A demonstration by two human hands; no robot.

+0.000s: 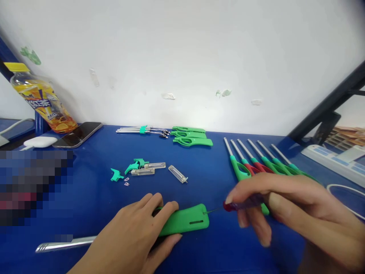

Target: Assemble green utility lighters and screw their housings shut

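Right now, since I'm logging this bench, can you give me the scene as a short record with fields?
Left hand: grips the green lighter, flat on the blue table
Right hand: pinches a red screwdriver, thin tip at the lighter's handle end
Behind right: row of finished lighters
Behind middle: green handle shells, metal tubes, clear tanks, teal triggers
Far left: phone, drink bottle
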